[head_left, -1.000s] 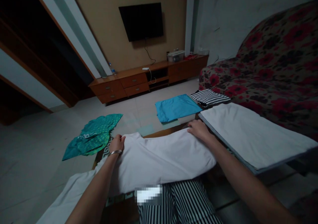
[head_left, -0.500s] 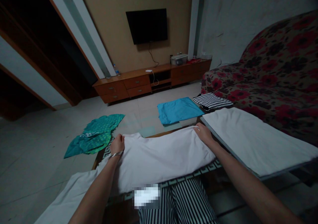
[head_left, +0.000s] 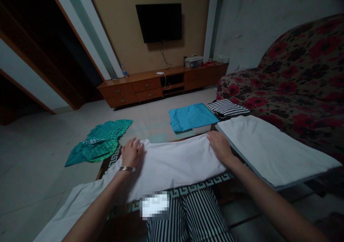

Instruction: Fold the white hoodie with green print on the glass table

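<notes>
Risk: the white garment [head_left: 166, 167] hangs off the table's near-left edge; I judge its loose tail could drag the fold crooked.
Left hand [head_left: 131, 153]: fingers spread flat, pressing the cloth near the table's left edge [head_left: 107, 159], gripping nothing.
Right hand [head_left: 220, 146]: open palm down on the garment's right end, beside the white folded stack [head_left: 268, 145].

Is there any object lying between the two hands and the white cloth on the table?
No. The left hand and the right hand both rest flat, directly on the folded white cloth; nothing visible lies between them and it.
</notes>
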Available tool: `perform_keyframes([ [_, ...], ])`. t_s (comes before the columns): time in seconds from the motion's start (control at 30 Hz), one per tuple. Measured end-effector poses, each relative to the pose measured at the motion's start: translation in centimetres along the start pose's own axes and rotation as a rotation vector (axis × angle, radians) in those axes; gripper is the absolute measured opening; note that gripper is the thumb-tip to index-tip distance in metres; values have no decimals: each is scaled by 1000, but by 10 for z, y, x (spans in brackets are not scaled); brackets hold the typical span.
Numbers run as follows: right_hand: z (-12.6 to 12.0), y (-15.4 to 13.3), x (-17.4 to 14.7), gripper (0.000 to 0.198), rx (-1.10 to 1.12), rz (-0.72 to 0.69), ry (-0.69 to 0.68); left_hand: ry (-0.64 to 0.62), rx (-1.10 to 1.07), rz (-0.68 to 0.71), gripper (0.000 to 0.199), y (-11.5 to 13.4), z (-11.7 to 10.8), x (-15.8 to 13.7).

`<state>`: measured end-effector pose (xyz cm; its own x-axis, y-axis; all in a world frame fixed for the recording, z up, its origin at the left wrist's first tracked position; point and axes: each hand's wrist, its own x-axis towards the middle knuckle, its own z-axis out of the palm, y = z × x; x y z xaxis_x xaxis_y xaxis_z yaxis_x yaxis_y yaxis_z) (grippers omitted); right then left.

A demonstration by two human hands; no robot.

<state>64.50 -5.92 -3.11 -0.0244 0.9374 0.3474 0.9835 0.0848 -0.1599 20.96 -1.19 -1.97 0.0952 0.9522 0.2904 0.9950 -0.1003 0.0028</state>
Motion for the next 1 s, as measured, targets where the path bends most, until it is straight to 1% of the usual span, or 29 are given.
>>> perform_keyframes([
  [0.03, 6, -2, -4, 38, 21, -91, -32, -64, 2, 96, 45, 12, 2, -11],
  [0.07, 13, -2, -9, 40, 27, -152, -63, -128, 5, 166, 47, 22, 4, -21],
  [0.1, 21, 1, -13, 42, 18, -180, -86, -182, 10, 209, 50, 29, 8, -30],
  [0.13, 28, 5, -16, 44, 1, -182, -101, -220, 15, 225, 53, 34, 12, -37],
  [0.2, 37, 18, -21, 46, -37, -151, -116, -251, 29, 213, 57, 35, 17, -45],
  [0.27, 35, 25, -22, 46, -66, -117, -135, -267, 37, 199, 58, 32, 18, -46],
  [0.33, 25, 18, -19, 46, -92, -56, -139, -299, 36, 162, 57, 34, 12, -42],
  [0.4, 14, -6, -16, 47, -82, -27, -113, -300, 31, 110, 55, 50, 3, -40],
  [0.43, 11, -23, -15, 48, -56, -45, -95, -275, 24, 100, 53, 63, -1, -41],
  [0.47, 10, -42, -15, 48, -16, -92, -83, -240, 12, 108, 51, 79, -5, -42],
  [0.53, 16, -78, -17, 47, 69, -192, -85, -198, -35, 168, 50, 116, -7, -47],
  [0.57, 22, -93, -19, 46, 97, -210, -97, -206, -65, 193, 50, 134, -6, -50],
  [0.63, 34, -113, -22, 44, 130, -175, -118, -253, -114, 205, 51, 163, 0, -55],
  [0.67, 40, -117, -22, 43, 138, -146, -118, -272, -129, 197, 52, 173, 4, -57],
  [0.73, 44, -115, -18, 43, 159, -137, -123, -290, -149, 179, 54, 181, 12, -57],
  [0.8, 41, -101, -13, 43, 187, -187, -133, -305, -183, 162, 54, 179, 16, -54],
  [0.87, 36, -80, -10, 44, 198, -212, -104, -291, -228, 136, 52, 172, 16, -50],
  [0.9, 34, -66, -10, 45, 188, -199, -62, -273, -246, 123, 52, 168, 16, -48],
  [0.97, 37, -35, -12, 49, 128, -158, 26, -246, -265, 104, 52, 161, 16, -47],
  [1.0, 41, -20, -14, 50, 88, -175, 37, -254, -270, 102, 53, 158, 16, -47],
])
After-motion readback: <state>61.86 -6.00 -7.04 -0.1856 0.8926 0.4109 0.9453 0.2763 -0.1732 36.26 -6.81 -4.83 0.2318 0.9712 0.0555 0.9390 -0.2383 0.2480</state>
